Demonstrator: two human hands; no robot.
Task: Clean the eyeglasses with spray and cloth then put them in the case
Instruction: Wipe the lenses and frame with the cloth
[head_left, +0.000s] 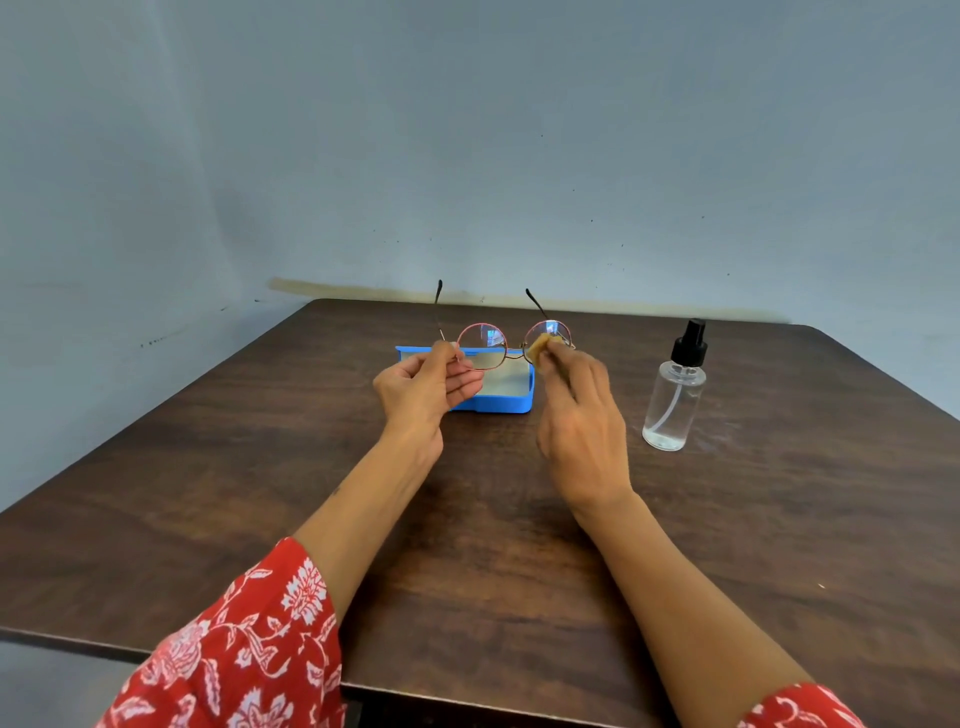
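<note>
Round eyeglasses (482, 347) with a thin reddish frame are held up above the table, their temples pointing away from me. My left hand (422, 387) pinches the frame at its left hinge. My right hand (579, 413) pinches a small tan cloth (540, 349) against the right lens. Behind and under the glasses lies an open blue case (511, 402) with a pale lining, partly hidden by my left hand. A clear spray bottle (675, 395) with a black pump head stands upright to the right of my right hand.
A dark wooden table (260, 493) carries everything, its far edge against a grey-blue wall (467, 156). Its near edge runs below my forearms. My sleeves are red with a white floral print.
</note>
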